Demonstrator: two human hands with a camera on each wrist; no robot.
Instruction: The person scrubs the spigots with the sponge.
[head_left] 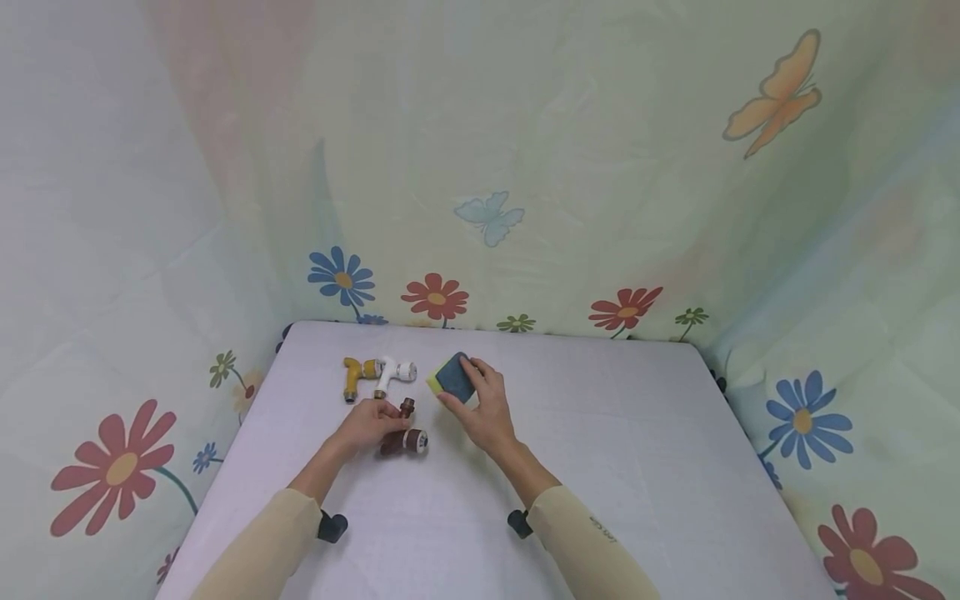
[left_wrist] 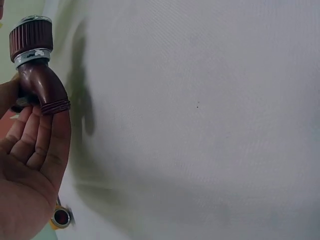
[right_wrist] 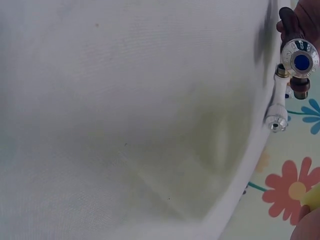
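A: Subject: a glossy maroon-brown tap [left_wrist: 44, 82], elbowed, hard-shelled. Position?

B: Raised over the white-covered bench [head_left: 600, 433], left of its middle, well inside the left edge. The left hand [head_left: 367, 425] pinches its body between thumb and fingers.

A: Likely handling?

B: Stiff throughout, I'd judge; modest weight, if the shell is plastic. Smooth bends could turn slippery when wet. Best hold: the body, or the ribbed knob [left_wrist: 31, 39], though the knob may rotate. Threaded spout mouth [left_wrist: 55, 106] probably rough on fingertips.

A: Finishes?

B: Silvery collar [left_wrist: 32, 56] under the knob, with patchy reflections. End face [right_wrist: 301, 62] round, shiny, blue-centred.

A: Other hand?

B: Right hand [head_left: 487, 412] pinches a two-layer block sponge [head_left: 454, 379], yellow foam backed by a dark blue-green face. Should be light and squashy, hardly fragile; grip by opposite edges, as here.

A: Neighbours?

B: Toward the bench's far left corner: a mustard-yellow tap [head_left: 351, 379] with a metal end, and a glossy white tap [head_left: 386, 375] just beside it. Contact between those two: can't tell.
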